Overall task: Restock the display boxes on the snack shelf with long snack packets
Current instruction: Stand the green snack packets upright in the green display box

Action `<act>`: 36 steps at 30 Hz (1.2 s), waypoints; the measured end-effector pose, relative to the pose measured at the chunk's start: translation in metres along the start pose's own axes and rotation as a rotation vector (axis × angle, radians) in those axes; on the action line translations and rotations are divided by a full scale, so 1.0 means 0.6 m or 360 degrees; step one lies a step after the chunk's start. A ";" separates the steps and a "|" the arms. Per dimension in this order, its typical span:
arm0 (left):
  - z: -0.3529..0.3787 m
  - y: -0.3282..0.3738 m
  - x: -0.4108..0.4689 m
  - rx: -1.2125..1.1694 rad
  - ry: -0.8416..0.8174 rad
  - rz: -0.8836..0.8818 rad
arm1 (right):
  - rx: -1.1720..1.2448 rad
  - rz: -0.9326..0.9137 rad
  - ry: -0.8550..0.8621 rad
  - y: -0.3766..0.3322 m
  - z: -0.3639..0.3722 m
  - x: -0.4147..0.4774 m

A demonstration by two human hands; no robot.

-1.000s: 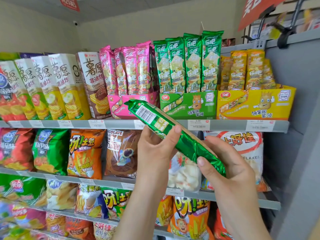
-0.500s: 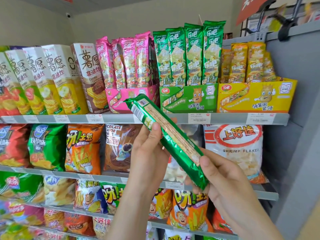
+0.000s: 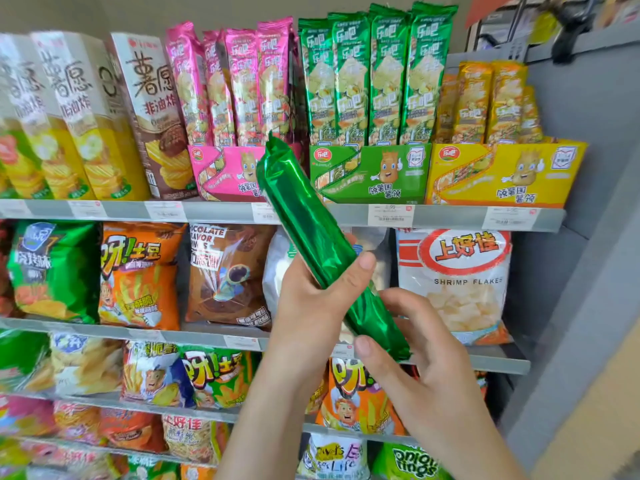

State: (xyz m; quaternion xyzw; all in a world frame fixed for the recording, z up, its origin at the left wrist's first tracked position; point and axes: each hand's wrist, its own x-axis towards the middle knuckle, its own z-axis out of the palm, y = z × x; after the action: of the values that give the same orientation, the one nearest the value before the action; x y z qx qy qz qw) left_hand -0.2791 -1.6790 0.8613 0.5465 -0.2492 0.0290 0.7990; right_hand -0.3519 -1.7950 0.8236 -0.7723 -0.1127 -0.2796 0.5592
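Store shelves packed with snacks fill the view. On the top shelf [image 3: 346, 214] stand a pink box [image 3: 221, 174], a green box [image 3: 377, 174] and a yellow box [image 3: 502, 174] of upright packets. In front of them the left hand [image 3: 311, 303] grips the green packet [image 3: 311, 230] round its middle, and the right hand [image 3: 426, 362] pinches its lower end between thumb and fingers. Its long axis slants, with the upper end pointing up and left over the pink box's front and the lower end pointing down and right. The green box's front row looks full, so pushing the packet in aslant could crumple it or tip its neighbours forward. Its tip is nearest the pink box, so it could also land there.
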 end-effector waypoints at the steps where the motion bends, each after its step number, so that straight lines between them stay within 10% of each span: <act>1: 0.001 0.000 0.000 -0.0073 -0.0001 -0.0021 | 0.0157 0.0110 -0.0126 0.000 -0.008 0.002; 6: 0.014 -0.007 0.007 -0.0377 -0.0116 -0.0054 | 0.0482 0.0357 -0.0421 0.000 -0.038 0.007; 16: 0.078 -0.011 0.028 -0.0139 0.0150 -0.0083 | -0.0719 -0.0270 0.0511 0.021 -0.081 0.011; 36: 0.158 0.003 0.057 0.0126 0.0496 -0.0129 | -0.0327 -0.0845 0.0489 0.113 -0.147 0.003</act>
State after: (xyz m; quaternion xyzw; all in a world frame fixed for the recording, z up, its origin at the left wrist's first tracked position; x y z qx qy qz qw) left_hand -0.2848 -1.7702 0.9041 0.5761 -0.0986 0.0908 0.8063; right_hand -0.3443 -1.9005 0.7899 -0.7170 -0.1959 -0.5388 0.3964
